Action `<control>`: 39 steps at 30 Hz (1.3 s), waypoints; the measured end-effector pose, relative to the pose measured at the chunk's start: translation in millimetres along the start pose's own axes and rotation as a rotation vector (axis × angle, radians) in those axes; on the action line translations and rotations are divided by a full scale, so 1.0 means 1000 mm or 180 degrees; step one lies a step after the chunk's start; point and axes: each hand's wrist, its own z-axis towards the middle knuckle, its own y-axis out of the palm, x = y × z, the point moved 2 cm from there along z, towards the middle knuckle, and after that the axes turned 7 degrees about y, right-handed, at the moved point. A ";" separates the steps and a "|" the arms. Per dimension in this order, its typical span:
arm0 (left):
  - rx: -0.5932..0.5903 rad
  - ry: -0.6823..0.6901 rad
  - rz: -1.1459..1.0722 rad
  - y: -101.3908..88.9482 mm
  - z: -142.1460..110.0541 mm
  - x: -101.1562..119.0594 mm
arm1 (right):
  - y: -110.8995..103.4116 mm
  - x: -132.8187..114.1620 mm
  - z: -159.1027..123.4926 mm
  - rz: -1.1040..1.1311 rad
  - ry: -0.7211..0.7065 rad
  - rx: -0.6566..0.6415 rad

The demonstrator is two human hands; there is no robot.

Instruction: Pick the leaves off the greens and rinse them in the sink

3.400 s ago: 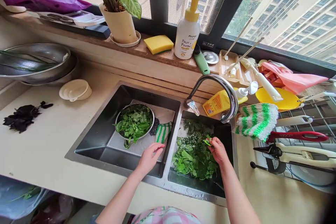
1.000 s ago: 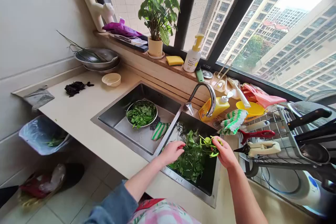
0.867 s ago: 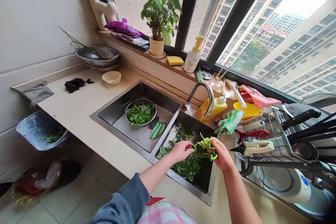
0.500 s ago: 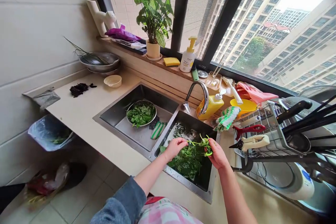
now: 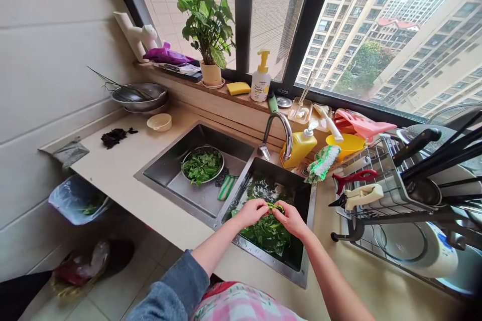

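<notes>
Above the right basin, my left hand [image 5: 254,212] and my right hand [image 5: 289,218] are close together, fingertips nearly meeting. Both pinch a thin green stem [image 5: 274,206] that runs between them. Beneath them, leafy greens [image 5: 269,235] float in water in the right sink basin [image 5: 301,261]. More picked leaves [image 5: 203,166] fill a round colander [image 5: 223,165] in the left basin [image 5: 169,173]. A green-and-white striped scrubber [image 5: 227,188] and a dark scouring pad [image 5: 221,177] lie beside that colander.
A curved faucet [image 5: 288,133] rises behind the basins, near a yellow pump bottle [image 5: 299,148]. At right stands a dish rack [image 5: 387,160] with knives and scissors [image 5: 357,196]. Dark scraps [image 5: 116,137] and a small bowl [image 5: 159,122] sit on the left counter; a lined bin [image 5: 77,200] hangs below.
My right hand has moved left to meet my left hand. The leafy bunch that showed in my right hand is no longer visible there. The view has shifted slightly.
</notes>
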 end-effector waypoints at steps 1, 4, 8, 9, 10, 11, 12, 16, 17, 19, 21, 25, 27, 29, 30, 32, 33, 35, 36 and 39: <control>0.0036 0.0083 0.0277 0.000 0.001 0.000 | 0.002 -0.001 0.000 -0.0105 -0.0008 0.0053; 0.0156 0.0357 0.0812 0.001 0.004 0.001 | 0.009 -0.002 0.000 -0.0256 0.0039 0.0258; 0.0111 0.0295 0.0632 0.005 0.009 -0.003 | 0.016 0.007 0.005 0.0440 0.0380 0.0536; 0.0068 0.0218 0.0510 0.005 0.008 -0.005 | 0.016 0.012 0.006 0.0788 0.0527 0.0678; 0.0054 0.0132 0.0363 0.004 0.007 -0.007 | 0.015 0.018 0.007 0.1141 0.0681 0.0848; 0.0095 0.0032 0.0166 0.002 0.006 -0.009 | 0.014 0.024 0.006 0.1452 0.0836 0.0994; 0.0185 -0.0092 -0.0104 -0.001 0.003 -0.010 | 0.012 0.030 0.005 0.1691 0.0980 0.1070; 0.0696 -0.0664 -0.1698 -0.020 -0.005 -0.015 | 0.008 0.044 -0.004 0.1887 0.1175 0.0831; 0.0747 -0.0733 -0.2078 -0.025 -0.006 -0.015 | 0.007 0.046 -0.007 0.1827 0.1164 0.0802; 0.0774 -0.0726 -0.2685 -0.033 -0.007 -0.013 | 0.008 0.048 -0.011 0.1636 0.1134 0.0826; 0.0751 -0.0653 -0.3119 -0.038 -0.006 -0.012 | 0.010 0.050 -0.013 0.1396 0.1110 0.0801; 0.0804 -0.0643 -0.3624 -0.039 -0.003 -0.011 | 0.020 0.053 -0.013 0.1200 0.1118 0.0581; 0.0874 -0.0649 -0.3756 -0.038 -0.001 -0.011 | 0.027 0.053 -0.014 0.1330 0.1112 0.0413; 0.0929 -0.0646 -0.3807 -0.038 0.000 -0.010 | 0.031 0.050 -0.015 0.1466 0.0988 0.0317; 0.0948 -0.0644 -0.3804 -0.038 0.000 -0.009 | 0.033 0.046 -0.015 0.1515 0.0907 0.0337; 0.0955 -0.0649 -0.3773 -0.037 0.000 -0.006 | 0.033 0.037 -0.016 0.1587 0.0745 0.0500; 0.0939 -0.0654 -0.3760 -0.035 0.000 -0.005 | 0.032 0.032 -0.017 0.1598 0.0661 0.0594; 0.0863 -0.0648 -0.3744 -0.030 -0.001 -0.002 | 0.032 0.020 -0.016 0.1522 0.0459 0.0688; 0.0801 -0.0640 -0.3728 -0.027 -0.001 0.000 | 0.032 0.014 -0.015 0.1415 0.0345 0.0667; 0.0716 -0.0529 -0.3591 -0.020 0.000 0.003 | 0.035 0.003 -0.012 0.0971 0.0194 0.0521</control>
